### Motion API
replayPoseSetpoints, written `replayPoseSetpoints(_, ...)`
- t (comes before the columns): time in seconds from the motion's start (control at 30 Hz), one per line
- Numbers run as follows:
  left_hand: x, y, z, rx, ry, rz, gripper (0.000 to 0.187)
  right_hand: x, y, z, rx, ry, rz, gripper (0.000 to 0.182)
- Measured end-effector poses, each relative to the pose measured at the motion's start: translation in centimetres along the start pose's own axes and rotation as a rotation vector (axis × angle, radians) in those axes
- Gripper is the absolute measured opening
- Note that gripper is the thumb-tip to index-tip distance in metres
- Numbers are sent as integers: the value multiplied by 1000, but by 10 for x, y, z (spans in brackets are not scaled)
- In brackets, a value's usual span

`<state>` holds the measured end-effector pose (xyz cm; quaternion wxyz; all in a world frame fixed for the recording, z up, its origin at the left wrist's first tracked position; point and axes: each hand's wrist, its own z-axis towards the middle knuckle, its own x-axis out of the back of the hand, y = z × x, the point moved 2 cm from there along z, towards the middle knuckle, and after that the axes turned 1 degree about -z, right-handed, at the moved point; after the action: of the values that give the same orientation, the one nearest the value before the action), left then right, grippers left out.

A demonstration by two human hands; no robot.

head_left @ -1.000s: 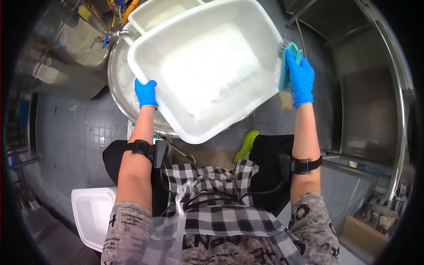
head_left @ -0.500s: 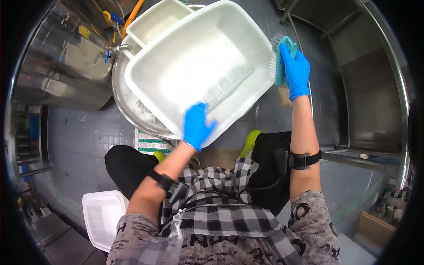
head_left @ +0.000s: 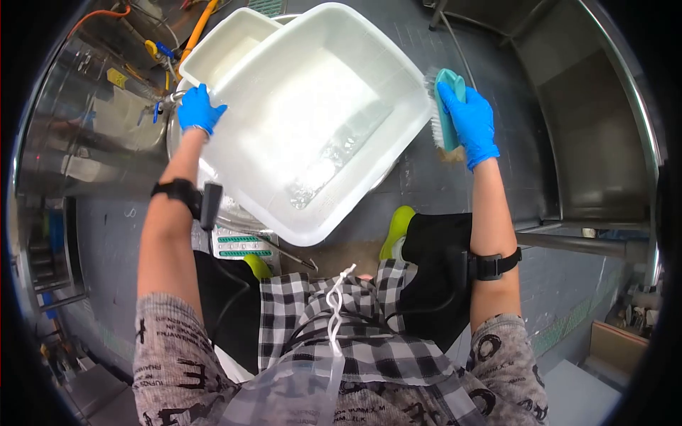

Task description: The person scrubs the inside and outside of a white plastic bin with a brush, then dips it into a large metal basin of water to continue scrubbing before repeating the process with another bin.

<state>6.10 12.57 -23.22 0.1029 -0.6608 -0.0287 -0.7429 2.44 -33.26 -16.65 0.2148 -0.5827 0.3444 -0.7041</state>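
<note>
A large white plastic tub point(head_left: 415, 89) rests tilted over a round steel basin, with a little water pooled along its lower inner side. Blue-gloved, my left hand point(head_left: 199, 112) grips the tub's left rim, its thumb on the inner side. My right hand point(head_left: 472, 126), gloved in blue too, is closed around a teal scrubbing brush point(head_left: 447, 117) just beyond the tub's right rim. The brush's pale bristles face left, close to the rim. A smaller white tub point(head_left: 213, 42) sits behind the large one, partly covered by it.
By my left hand, a metal tap with a blue handle point(head_left: 157, 111) sticks out from steel equipment. An orange pipe point(head_left: 197, 32) rises behind it. Below the basin lies a grate with green strips point(head_left: 241, 246). Steel shelving point(head_left: 604, 121) stands at the right.
My left hand has moved from the tub's near side up to its left rim. The tub has shifted slightly left and turned a little. My right hand still holds the scrubbing brush, slightly lower.
</note>
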Motion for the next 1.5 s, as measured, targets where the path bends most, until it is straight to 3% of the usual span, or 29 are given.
replayPoseSetpoints(0.03,-10,-10,19,-4,2,-4,69,0,0,1,-14,-7,-20,47)
replayPoseSetpoints(0.1,-29,-14,41,31,-269,-131,59,-1,3,5,-19,-2,-14,47)
replayPoseSetpoints(0.13,-28,-13,44,25,-265,-132,59,0,5,7,-23,-2,-7,47)
replayPoseSetpoints(0.2,-18,-11,44,32,-209,-233,51,3,3,8,-26,13,-5,47)
replayPoseSetpoints(0.33,57,22,39,27,-75,-139,31,2,-5,4,-24,-7,11,47)
replayPoseSetpoints(0.4,94,39,34,-3,89,-176,24,-3,-1,7,19,6,18,47)
replayPoseSetpoints(0.63,190,47,20,-260,571,-25,21,-2,-9,1,97,43,113,42)
replayPoseSetpoints(0.73,213,41,2,-193,621,0,19,-6,-6,4,100,15,218,42)
replayPoseSetpoints(1.0,202,17,-33,-240,823,-29,16,-14,-20,-7,167,-31,74,47)
replayPoseSetpoints(1.27,158,-4,-40,-192,719,2,17,-42,-26,-8,204,-133,-51,49)
replayPoseSetpoints(1.43,127,-13,-52,-145,587,-60,17,-113,-1,-34,313,-633,-176,53)
replayPoseSetpoints(1.5,123,-19,-56,-200,655,-130,17,-146,13,-47,337,-818,-242,50)
